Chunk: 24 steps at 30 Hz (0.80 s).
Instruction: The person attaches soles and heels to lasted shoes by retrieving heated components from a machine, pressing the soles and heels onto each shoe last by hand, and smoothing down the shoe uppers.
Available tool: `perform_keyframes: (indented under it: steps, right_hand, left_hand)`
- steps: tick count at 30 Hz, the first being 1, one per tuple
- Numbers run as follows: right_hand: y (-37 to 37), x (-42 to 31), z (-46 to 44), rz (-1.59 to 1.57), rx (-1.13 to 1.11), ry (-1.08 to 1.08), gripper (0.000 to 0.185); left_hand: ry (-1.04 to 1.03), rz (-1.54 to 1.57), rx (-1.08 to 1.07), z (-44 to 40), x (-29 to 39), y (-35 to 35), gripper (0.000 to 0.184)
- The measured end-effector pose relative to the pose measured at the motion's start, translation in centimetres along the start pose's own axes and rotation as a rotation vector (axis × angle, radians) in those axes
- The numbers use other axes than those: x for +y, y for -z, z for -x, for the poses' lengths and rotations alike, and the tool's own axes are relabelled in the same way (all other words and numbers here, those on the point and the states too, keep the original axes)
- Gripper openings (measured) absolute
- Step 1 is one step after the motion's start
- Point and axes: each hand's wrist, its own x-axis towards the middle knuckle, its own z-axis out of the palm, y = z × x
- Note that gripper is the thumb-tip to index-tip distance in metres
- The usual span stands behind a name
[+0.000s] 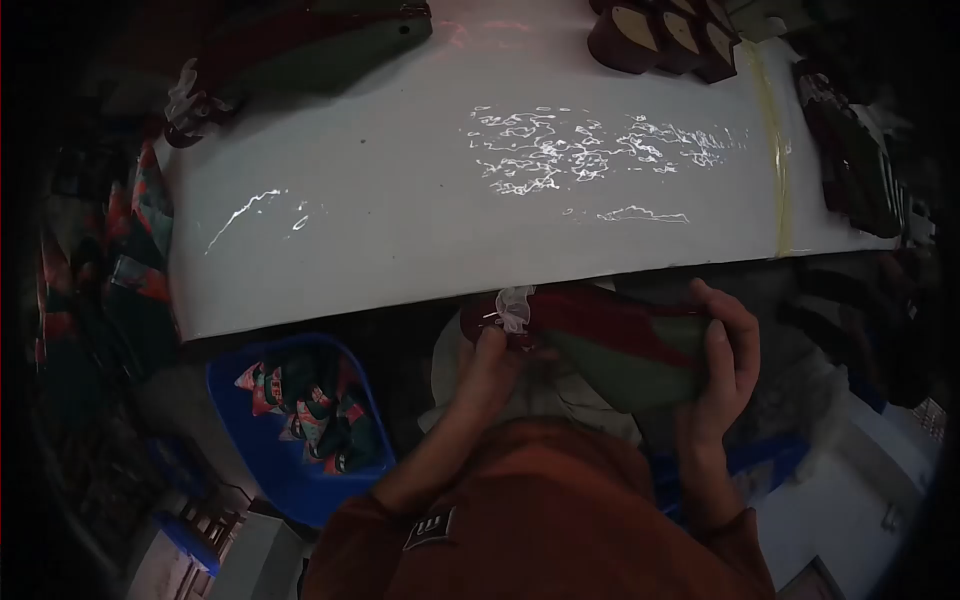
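A red and green object with a white ruffled piece at its left end lies between my two hands, just below the table's front edge. My left hand pinches the narrow red end beside the ruffle. Around the wide right end, my right hand is wrapped with its fingers bent over the top corner and side. The underside of the object and some of my left fingertips are hidden.
Beyond the object is a white table with a yellow strip. Dark red cups stand at its back; similar red-green objects lie back left and right. A blue bin holding patterned pieces is at lower left.
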Motion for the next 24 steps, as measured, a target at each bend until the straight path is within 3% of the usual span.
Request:
perform_keyframes:
  steps: [2, 3, 6, 8, 9, 11, 18, 24]
  right_hand:
    - [0.1, -1.8, -1.4, 0.136, -0.136, 0.137, 0.018]
    - [-1.7, -1.9, -3.4, 0.117, -0.143, 0.102, 0.018]
    - [-3.3, -5.1, -5.8, 0.249, -0.293, 0.236, 0.010]
    - [-4.8, -5.7, -6.4, 0.277, -0.365, 0.231, 0.013]
    - [-5.2, -5.8, -6.7, 0.298, -0.438, 0.240, 0.015]
    - [-5.5, -5.6, -7.1, 0.357, -0.477, 0.319, 0.017]
    - [-6.7, -5.2, -6.8, 0.287, -0.434, 0.361, 0.029]
    - [-7.8, -3.2, -4.6, 0.380, -0.410, 0.396, 0.025]
  left_hand:
    - [0.125, -0.139, -0.097, 0.2, 0.4, 0.8, 0.050]
    - [0.133, -0.153, -0.059, -0.6, 1.3, 1.8, 0.050]
    - [0.023, -0.003, 0.075, 0.7, -4.1, 4.1, 0.041]
    - [-0.126, -0.887, 0.030, 1.3, -4.7, 5.0, 0.038]
    - [-0.122, -0.878, 0.031, 0.9, -3.7, 4.2, 0.038]
    - [0.291, 0.076, -0.088, 0.4, -1.0, 1.7, 0.028]
    - [0.337, 0.306, -0.208, 0.1, -4.4, 5.1, 0.036]
    - [0.351, 0.127, 0.006, -1.6, -3.4, 3.8, 0.046]
